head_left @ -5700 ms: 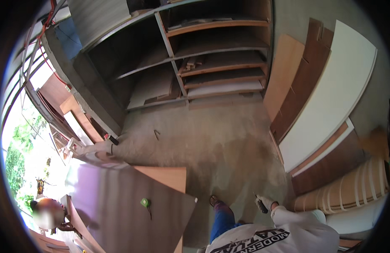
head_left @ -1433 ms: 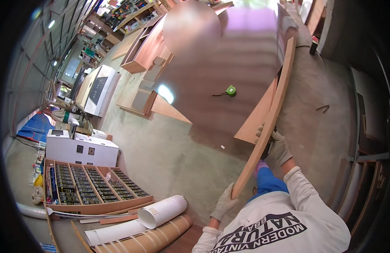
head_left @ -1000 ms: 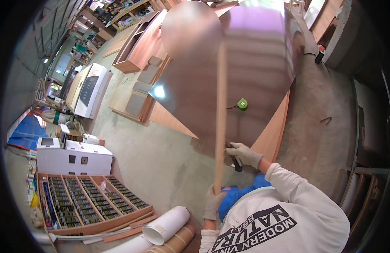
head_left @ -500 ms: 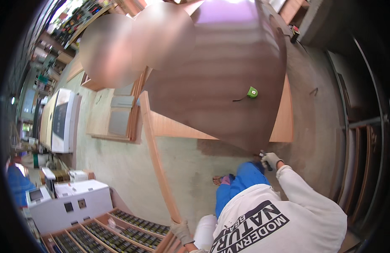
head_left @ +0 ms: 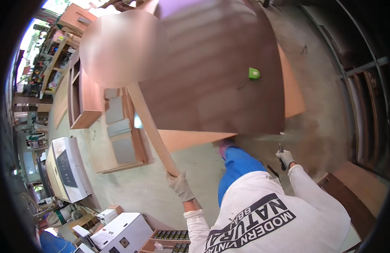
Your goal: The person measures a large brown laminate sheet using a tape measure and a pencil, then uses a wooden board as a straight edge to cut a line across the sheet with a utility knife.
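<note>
My gloved left hand (head_left: 180,185) grips the end of a long, narrow wooden plank (head_left: 152,124), which angles up and leftward into a blurred patch. To the right, my gloved right hand (head_left: 286,157) is closed on a dark-handled tool with a metal upper end (head_left: 280,147), held out over the floor beside my leg. Ahead lies a large dark-brown sheet (head_left: 207,97) over a light plywood board (head_left: 294,101). A green tape measure (head_left: 254,73) rests on the sheet.
Left are stacked panels (head_left: 119,145), a wooden cabinet (head_left: 87,114), a long white machine (head_left: 70,168) and white machinery (head_left: 119,232) above a divided wooden bin (head_left: 169,236). Right stands shelving (head_left: 359,84) with upright boards; loose panels (head_left: 342,194) lie below it.
A plank has appeared in my left hand since the oldest frame. Its far end has swung leftward, and my right hand has left it, keeping the tool. My view has turned.
</note>
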Available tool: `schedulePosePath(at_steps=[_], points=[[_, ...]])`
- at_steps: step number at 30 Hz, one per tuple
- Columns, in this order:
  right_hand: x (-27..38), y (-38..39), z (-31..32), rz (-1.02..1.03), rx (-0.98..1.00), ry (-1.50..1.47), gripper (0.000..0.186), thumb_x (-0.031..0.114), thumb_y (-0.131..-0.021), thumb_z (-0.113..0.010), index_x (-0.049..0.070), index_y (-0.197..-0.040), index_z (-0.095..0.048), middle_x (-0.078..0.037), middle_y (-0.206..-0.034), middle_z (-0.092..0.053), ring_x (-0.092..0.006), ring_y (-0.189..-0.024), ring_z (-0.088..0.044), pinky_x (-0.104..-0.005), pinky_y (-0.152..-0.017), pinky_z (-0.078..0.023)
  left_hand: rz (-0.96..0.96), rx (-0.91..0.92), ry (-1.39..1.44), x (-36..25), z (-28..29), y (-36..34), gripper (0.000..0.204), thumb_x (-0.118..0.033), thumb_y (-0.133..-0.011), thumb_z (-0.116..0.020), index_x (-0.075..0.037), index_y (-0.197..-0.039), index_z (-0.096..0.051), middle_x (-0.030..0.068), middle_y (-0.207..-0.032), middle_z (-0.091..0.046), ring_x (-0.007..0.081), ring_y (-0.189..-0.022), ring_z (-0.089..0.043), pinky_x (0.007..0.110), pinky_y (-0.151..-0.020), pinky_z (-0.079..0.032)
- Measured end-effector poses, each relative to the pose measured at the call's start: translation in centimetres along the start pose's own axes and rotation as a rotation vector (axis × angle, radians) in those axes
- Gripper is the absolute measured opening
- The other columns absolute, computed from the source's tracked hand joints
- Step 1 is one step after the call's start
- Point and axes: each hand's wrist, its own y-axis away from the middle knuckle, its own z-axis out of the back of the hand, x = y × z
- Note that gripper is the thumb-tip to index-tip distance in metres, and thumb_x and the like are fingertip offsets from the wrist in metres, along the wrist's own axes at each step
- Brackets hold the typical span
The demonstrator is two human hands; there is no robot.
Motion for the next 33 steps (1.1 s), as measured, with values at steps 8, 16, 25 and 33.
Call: schedulePosePath(at_steps=[8,16,25,33], points=[[14.8,7.2,-20.6,0.333,0.391,0.246,0.039,0.018,-0.092,-0.075,0.004,-0.127,-0.068,-0.002,-0.086,-0.067,-0.0107,-0.068,-0.062,-0.0280,-0.059,-0.051,-0.264,-0.072,0.268,-9.0,-2.6,-14.3,0.080,-0.004,-0.081,-0.081,0.005,-0.149,-0.041,0.0085,-0.118,-0.059,0.0189,-0.111,-0.058,0.034,-0.103,-0.048],[17.6,13.6,-37.7,0.272,0.343,-0.209,0.031,0.026,-0.097,-0.074,0.007,-0.121,-0.067,-0.002,-0.088,-0.066,-0.0116,-0.071,-0.063,-0.0302,-0.060,-0.053,-0.031,0.426,0.865,-18.4,-4.0,-19.0,0.067,0.000,-0.092,-0.072,-0.001,-0.150,-0.039,0.0030,-0.107,-0.061,0.0130,-0.095,-0.062,0.034,-0.091,-0.053],[13.3,16.4,-37.4,0.386,-0.165,-0.380,0.032,0.016,-0.100,-0.073,0.005,-0.129,-0.065,-0.001,-0.110,-0.068,-0.0138,-0.096,-0.069,-0.0306,-0.076,-0.061,0.264,0.546,0.927,-11.0,-6.1,-24.5,0.059,-0.006,-0.094,-0.076,-0.006,-0.142,-0.041,0.0031,-0.101,-0.062,0.0159,-0.090,-0.066,0.038,-0.088,-0.060],[13.7,13.3,-32.8,0.625,-0.469,-0.261,0.034,0.011,-0.098,-0.074,0.002,-0.130,-0.067,-0.004,-0.119,-0.072,-0.0130,-0.103,-0.068,-0.0293,-0.092,-0.055,0.572,0.341,0.666,-6.9,-14.2,-22.4,0.044,-0.008,-0.093,-0.080,-0.003,-0.125,-0.050,0.0058,-0.092,-0.061,0.0171,-0.076,-0.065,0.037,-0.073,-0.063]])
